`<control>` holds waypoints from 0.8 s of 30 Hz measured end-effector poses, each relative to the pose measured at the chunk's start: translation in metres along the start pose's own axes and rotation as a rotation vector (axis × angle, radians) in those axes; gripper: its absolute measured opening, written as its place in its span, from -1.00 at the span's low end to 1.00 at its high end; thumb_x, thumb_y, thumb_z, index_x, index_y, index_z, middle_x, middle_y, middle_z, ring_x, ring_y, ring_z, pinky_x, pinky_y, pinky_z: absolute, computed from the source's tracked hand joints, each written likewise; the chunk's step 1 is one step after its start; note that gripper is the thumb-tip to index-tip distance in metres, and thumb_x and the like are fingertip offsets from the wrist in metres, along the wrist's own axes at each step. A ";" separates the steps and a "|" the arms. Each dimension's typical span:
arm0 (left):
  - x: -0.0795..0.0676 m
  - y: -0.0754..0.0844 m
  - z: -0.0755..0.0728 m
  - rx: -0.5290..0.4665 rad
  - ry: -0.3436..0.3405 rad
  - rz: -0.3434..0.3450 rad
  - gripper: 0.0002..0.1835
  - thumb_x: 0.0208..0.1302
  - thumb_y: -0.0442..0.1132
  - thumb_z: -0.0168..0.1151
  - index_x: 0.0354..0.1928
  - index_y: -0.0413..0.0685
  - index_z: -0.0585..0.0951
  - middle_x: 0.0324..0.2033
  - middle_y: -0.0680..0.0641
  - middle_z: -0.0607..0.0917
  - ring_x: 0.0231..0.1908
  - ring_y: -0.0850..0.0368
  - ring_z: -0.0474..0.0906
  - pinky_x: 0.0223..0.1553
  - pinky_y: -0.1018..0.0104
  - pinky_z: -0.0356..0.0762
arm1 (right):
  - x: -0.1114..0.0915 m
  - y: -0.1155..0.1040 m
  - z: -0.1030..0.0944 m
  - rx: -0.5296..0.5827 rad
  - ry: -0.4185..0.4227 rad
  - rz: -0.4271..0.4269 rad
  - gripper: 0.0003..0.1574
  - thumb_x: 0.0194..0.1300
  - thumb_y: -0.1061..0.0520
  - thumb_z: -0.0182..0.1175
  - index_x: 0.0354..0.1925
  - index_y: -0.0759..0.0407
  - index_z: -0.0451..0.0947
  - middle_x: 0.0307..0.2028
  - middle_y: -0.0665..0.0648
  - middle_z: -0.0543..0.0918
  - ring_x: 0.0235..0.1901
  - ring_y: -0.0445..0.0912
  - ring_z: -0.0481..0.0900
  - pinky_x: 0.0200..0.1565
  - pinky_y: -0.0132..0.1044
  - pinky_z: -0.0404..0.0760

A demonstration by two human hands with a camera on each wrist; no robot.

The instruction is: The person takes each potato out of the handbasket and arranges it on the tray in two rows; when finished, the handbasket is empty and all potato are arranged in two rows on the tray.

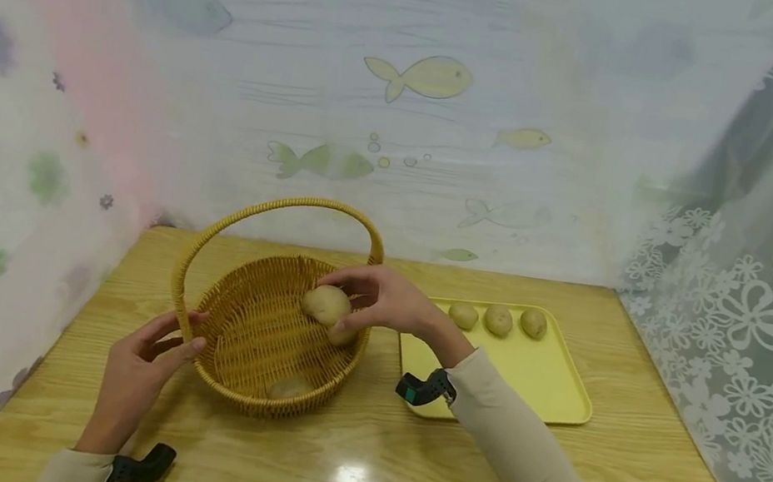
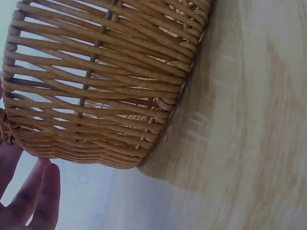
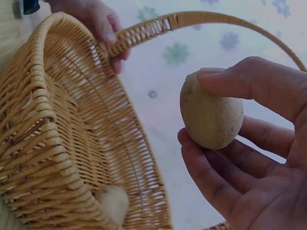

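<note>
A potato [image 1: 326, 305] is pinched between the thumb and fingers of my right hand [image 1: 384, 301], over the right side of a wicker basket [image 1: 252, 321]. The right wrist view shows the same potato [image 3: 211, 112] raised above the rim. Inside the basket, one potato [image 1: 341, 336] lies by the right wall, partly hidden by my hand, and another potato [image 1: 290, 388] by the near wall. My left hand [image 1: 142, 367] grips the left rim at the foot of the arched handle [image 1: 270, 210]. In the left wrist view, its fingers [image 2: 45, 191] touch the basket's outer side.
Right of the basket is a yellow tray [image 1: 545, 392] with three potatoes [image 1: 499, 320] in a row along its far side. The wooden table [image 1: 289, 470] meets a fish-patterned curtain [image 1: 443, 174] behind and flowered curtains at both sides.
</note>
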State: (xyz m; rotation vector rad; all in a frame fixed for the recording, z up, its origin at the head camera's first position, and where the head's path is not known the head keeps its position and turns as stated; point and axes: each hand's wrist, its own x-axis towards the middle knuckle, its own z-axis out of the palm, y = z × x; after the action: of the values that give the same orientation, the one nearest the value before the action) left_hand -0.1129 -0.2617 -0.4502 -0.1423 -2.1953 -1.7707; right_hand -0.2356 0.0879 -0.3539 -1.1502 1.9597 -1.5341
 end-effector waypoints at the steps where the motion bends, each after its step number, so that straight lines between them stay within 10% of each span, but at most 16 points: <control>1: 0.000 0.000 0.000 -0.011 -0.001 0.000 -0.58 0.43 -0.31 0.39 0.28 -0.21 0.63 0.19 -0.21 0.67 0.17 -0.07 0.58 0.03 0.46 0.63 | -0.001 0.000 -0.001 0.001 0.003 -0.002 -0.22 0.17 0.36 0.52 0.34 0.39 0.52 0.31 0.28 0.56 0.22 0.04 0.59 0.24 0.13 0.57; 24: -0.001 -0.005 0.005 0.156 0.064 0.091 -0.58 0.40 -0.34 0.41 0.28 -0.07 0.66 0.16 -0.07 0.71 0.17 0.27 0.53 0.01 0.51 0.56 | -0.036 -0.006 -0.014 -0.011 0.046 -0.019 -0.23 0.21 0.38 0.46 0.37 0.42 0.47 0.34 0.27 0.52 0.22 0.09 0.57 0.24 0.11 0.57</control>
State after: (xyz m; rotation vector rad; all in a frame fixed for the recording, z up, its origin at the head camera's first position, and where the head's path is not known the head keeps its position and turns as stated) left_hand -0.1138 -0.2583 -0.4560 -0.1454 -2.2333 -1.5280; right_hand -0.2222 0.1247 -0.3500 -1.1514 1.9949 -1.5743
